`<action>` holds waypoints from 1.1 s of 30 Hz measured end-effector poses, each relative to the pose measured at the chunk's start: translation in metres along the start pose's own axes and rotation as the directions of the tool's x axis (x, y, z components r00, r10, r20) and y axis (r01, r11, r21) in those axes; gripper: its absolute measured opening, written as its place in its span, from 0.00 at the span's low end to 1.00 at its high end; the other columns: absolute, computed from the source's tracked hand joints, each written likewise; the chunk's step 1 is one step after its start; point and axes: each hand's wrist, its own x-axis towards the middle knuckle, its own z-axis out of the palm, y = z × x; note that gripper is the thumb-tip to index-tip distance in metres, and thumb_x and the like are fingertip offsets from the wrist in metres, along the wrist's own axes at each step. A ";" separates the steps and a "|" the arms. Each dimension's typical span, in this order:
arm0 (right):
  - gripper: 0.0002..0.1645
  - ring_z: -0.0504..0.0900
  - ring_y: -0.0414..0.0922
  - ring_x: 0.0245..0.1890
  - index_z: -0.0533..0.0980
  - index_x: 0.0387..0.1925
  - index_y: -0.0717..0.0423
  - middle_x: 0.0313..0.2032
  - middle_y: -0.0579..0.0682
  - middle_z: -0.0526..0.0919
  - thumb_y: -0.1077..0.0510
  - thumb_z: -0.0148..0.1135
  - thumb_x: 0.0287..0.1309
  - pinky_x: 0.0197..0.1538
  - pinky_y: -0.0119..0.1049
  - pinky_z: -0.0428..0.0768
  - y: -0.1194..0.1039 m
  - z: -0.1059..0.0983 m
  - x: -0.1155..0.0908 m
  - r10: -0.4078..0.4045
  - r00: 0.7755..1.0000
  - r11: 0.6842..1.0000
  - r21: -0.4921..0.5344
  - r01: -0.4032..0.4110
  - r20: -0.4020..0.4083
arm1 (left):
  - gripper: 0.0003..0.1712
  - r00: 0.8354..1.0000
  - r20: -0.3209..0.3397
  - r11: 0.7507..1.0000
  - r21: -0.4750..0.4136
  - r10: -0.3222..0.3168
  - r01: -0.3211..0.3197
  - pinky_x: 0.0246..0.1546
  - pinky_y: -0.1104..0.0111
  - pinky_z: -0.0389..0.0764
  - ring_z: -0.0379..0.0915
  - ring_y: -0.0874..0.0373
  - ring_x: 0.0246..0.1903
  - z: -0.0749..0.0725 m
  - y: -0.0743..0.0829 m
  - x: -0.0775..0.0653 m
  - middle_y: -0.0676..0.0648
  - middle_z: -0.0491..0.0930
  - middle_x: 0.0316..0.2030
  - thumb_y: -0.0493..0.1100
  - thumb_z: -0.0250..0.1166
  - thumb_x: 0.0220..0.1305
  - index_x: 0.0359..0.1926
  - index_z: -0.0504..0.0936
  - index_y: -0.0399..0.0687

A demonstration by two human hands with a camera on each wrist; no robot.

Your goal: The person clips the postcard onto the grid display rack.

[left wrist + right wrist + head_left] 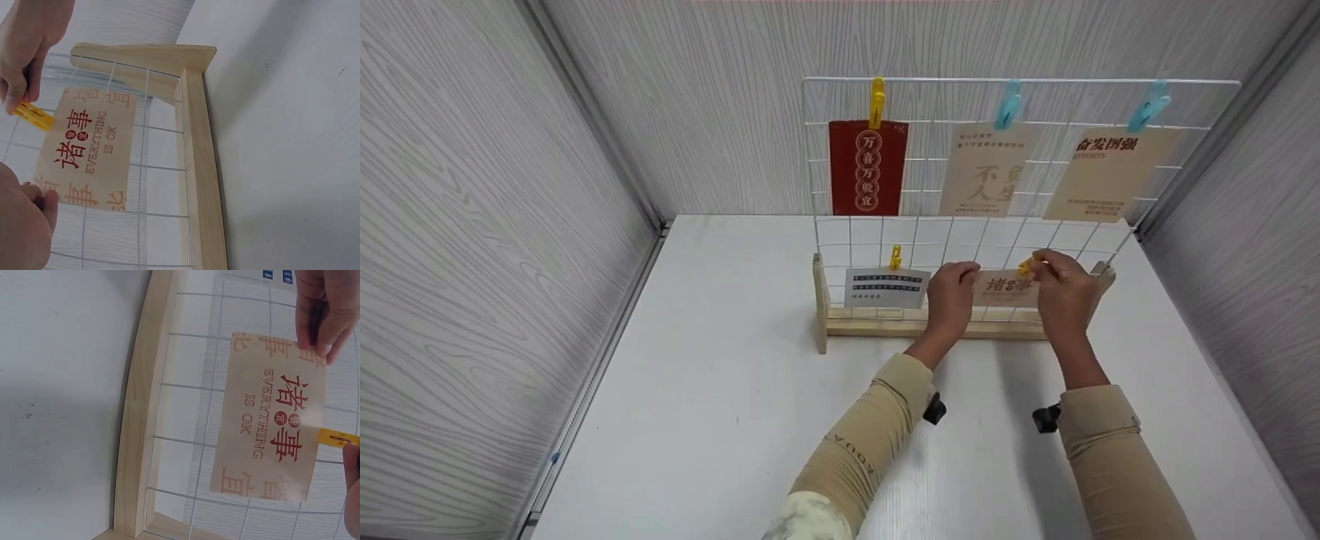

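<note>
A beige card with red lettering [93,149] lies against the white wire grid [915,232], low on its right side. My left hand [952,296] pinches the card's upper left corner between thumb and fingers. With my right hand [1065,289] I pinch a yellow clothespin [337,437] at the card's top edge. In the right wrist view the pin's tip meets that edge; whether it bites both card and wire I cannot tell. Left of my left hand hangs a grey card with dark text bands [885,289], under another yellow clothespin [895,257].
Along the grid's upper part hang a red card [868,169] on a yellow clothespin [877,103] and two beige cards, one in the middle [986,171], one at right [1110,176], below blue clothespins. A wooden stand [855,328] carries the grid on the white table [720,375].
</note>
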 end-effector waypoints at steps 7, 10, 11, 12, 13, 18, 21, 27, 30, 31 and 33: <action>0.09 0.86 0.43 0.40 0.85 0.42 0.67 0.43 0.59 0.89 0.65 0.67 0.62 0.39 0.16 0.78 0.001 0.008 0.001 -0.015 1.000 0.999 -0.028 0.016 0.023 | 0.10 1.000 -0.009 1.000 0.017 0.005 -0.005 0.47 0.81 0.78 0.81 0.63 0.45 0.001 0.001 0.000 0.48 0.85 0.42 0.36 0.60 0.73 0.47 0.87 0.43; 0.09 0.85 0.44 0.40 0.85 0.42 0.67 0.43 0.59 0.88 0.65 0.67 0.62 0.38 0.16 0.78 0.000 0.010 0.002 -0.027 0.999 0.999 -0.028 0.028 0.032 | 0.10 1.000 -0.008 1.000 0.020 0.007 -0.007 0.48 0.80 0.78 0.81 0.62 0.45 0.001 0.001 0.001 0.48 0.85 0.42 0.36 0.60 0.73 0.47 0.86 0.43; 0.09 0.85 0.45 0.39 0.85 0.42 0.67 0.42 0.60 0.88 0.65 0.66 0.63 0.38 0.16 0.77 0.000 0.011 0.002 -0.031 0.999 0.999 -0.028 0.032 0.039 | 0.10 1.000 -0.008 1.000 0.021 0.006 -0.006 0.48 0.80 0.79 0.81 0.62 0.44 0.001 0.001 0.001 0.48 0.85 0.41 0.36 0.60 0.73 0.47 0.86 0.43; 0.09 0.85 0.45 0.39 0.85 0.42 0.67 0.42 0.60 0.88 0.65 0.66 0.63 0.38 0.16 0.77 0.000 0.011 0.002 -0.036 0.998 0.999 -0.027 0.037 0.046 | 0.10 1.000 -0.007 1.000 0.020 0.005 -0.004 0.48 0.79 0.79 0.81 0.61 0.45 0.001 0.002 0.001 0.48 0.85 0.41 0.36 0.59 0.73 0.47 0.87 0.43; 0.09 0.85 0.46 0.39 0.85 0.43 0.67 0.42 0.59 0.88 0.65 0.66 0.63 0.37 0.16 0.77 0.001 0.012 0.002 -0.039 0.998 0.999 -0.027 0.041 0.054 | 0.10 1.000 -0.006 1.000 0.026 0.005 -0.005 0.47 0.79 0.79 0.81 0.61 0.45 0.001 0.002 0.001 0.48 0.85 0.41 0.36 0.59 0.73 0.47 0.87 0.43; 0.10 0.86 0.49 0.39 0.84 0.45 0.67 0.43 0.60 0.88 0.65 0.65 0.64 0.37 0.15 0.76 0.000 0.011 0.001 -0.053 0.996 0.997 -0.052 0.057 0.078 | 0.11 1.000 0.004 0.998 0.055 0.015 -0.015 0.47 0.79 0.79 0.81 0.62 0.45 0.000 0.004 0.001 0.49 0.85 0.42 0.36 0.59 0.73 0.48 0.87 0.44; 0.11 0.85 0.50 0.40 0.84 0.46 0.66 0.43 0.61 0.87 0.65 0.65 0.64 0.37 0.15 0.74 0.000 0.010 0.001 -0.050 0.995 0.996 -0.074 0.057 0.090 | 0.10 1.000 0.003 0.997 0.074 0.019 -0.019 0.47 0.79 0.79 0.81 0.62 0.45 0.000 0.005 0.000 0.49 0.85 0.41 0.36 0.60 0.73 0.48 0.87 0.44; 0.13 0.83 0.48 0.41 0.84 0.50 0.63 0.46 0.58 0.87 0.63 0.64 0.67 0.38 0.17 0.72 0.001 0.011 -0.002 -0.002 0.996 0.994 -0.104 0.012 0.092 | 0.10 0.999 -0.015 0.993 0.108 0.041 -0.039 0.48 0.78 0.79 0.81 0.62 0.44 0.002 0.004 -0.001 0.49 0.85 0.41 0.36 0.60 0.73 0.47 0.86 0.44; 0.14 0.83 0.47 0.41 0.83 0.52 0.62 0.48 0.58 0.87 0.61 0.63 0.68 0.37 0.18 0.72 0.001 0.012 -0.004 0.026 0.996 0.993 -0.120 -0.015 0.091 | 0.09 0.999 -0.027 0.992 0.118 0.047 -0.043 0.47 0.77 0.79 0.81 0.61 0.44 0.003 0.004 -0.001 0.49 0.85 0.41 0.36 0.60 0.73 0.46 0.86 0.45; 0.15 0.83 0.47 0.41 0.82 0.53 0.62 0.48 0.58 0.87 0.60 0.63 0.69 0.37 0.18 0.73 0.000 0.012 -0.004 0.037 0.995 0.992 -0.123 -0.026 0.091 | 0.09 0.999 -0.030 0.992 0.119 0.045 -0.041 0.47 0.77 0.79 0.81 0.62 0.43 0.003 0.004 -0.002 0.49 0.84 0.41 0.36 0.60 0.73 0.46 0.87 0.45; 0.17 0.83 0.46 0.42 0.81 0.55 0.61 0.49 0.57 0.87 0.58 0.62 0.70 0.37 0.17 0.73 0.000 0.012 -0.006 0.068 0.994 0.990 -0.130 -0.056 0.091 | 0.09 0.999 -0.035 0.994 0.104 0.039 -0.035 0.46 0.77 0.79 0.80 0.62 0.43 0.004 0.003 -0.002 0.49 0.83 0.41 0.36 0.60 0.73 0.46 0.87 0.44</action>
